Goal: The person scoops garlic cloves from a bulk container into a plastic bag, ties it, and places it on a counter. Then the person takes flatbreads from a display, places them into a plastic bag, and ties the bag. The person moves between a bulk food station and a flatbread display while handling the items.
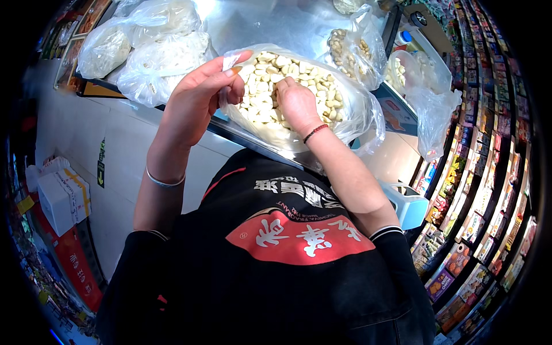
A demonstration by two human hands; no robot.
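A large clear plastic bag (280, 138) lies open at the near edge of a metal table (258, 26), filled with pale, cream-coloured pieces (263, 99) that look like peeled garlic cloves or beans. My left hand (211, 84) pinches the bag's left rim between thumb and fingers. Inside the bag's mouth, my right hand (297, 103) reaches into the pieces with its fingertips down; whether they grip any is hidden. A red and dark bracelet circles the right wrist, a pale bangle the left.
Knotted bags of whitish food (161, 64) stand on the table's left. A bag of brownish pieces (351, 56) lies at the right, beside a box (399, 110) holding more bags. A light-blue stool (407, 205) is right of me; packed shelves (478, 207) line the far right.
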